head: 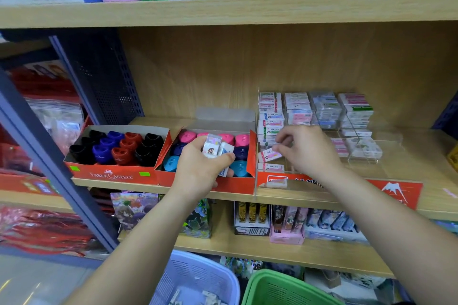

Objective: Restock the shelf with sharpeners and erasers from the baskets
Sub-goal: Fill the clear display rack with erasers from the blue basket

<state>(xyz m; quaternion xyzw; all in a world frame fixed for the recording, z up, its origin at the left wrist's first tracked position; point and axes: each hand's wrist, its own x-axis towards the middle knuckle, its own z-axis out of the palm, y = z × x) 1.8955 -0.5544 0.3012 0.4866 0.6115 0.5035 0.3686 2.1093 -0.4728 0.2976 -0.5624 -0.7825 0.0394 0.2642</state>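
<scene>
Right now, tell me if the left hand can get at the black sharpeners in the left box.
Likely yes to reach: the black sharpeners lie uncovered in an open box beside the left hand. But it grips erasers, so no picking up.

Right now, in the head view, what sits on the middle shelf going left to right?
On that shelf: red box of black, blue and red sharpeners → red box of pink and blue sharpeners → clear rack of erasers.

Matt wood-grain shelf point(223, 11), clear glossy acrylic tray point(386, 146), red cardboard boxes point(111, 174), perforated plastic baskets point(198, 277)
</scene>
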